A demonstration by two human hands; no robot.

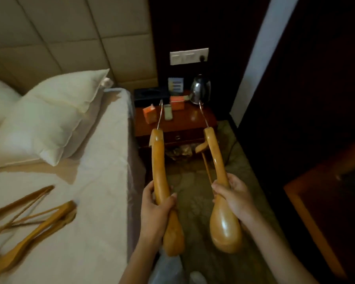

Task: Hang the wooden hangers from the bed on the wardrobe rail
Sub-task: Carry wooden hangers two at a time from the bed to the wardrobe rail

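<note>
I hold one wooden hanger in each hand over the carpet beside the bed. My left hand (156,208) grips the left hanger (159,160) by its arm, metal hook pointing away from me. My right hand (232,195) grips the right hanger (215,152) the same way, its broad shoulder end toward me. More wooden hangers (29,220) lie in a loose pile on the white bed sheet (103,201) at the lower left. No wardrobe rail is in view.
Pillows (47,117) lean against the padded headboard. A dark wooden nightstand (184,121) ahead carries a metal kettle (200,89), small orange boxes and a card. Dark wood panels (316,99) stand on the right, with patterned carpet (195,193) underfoot.
</note>
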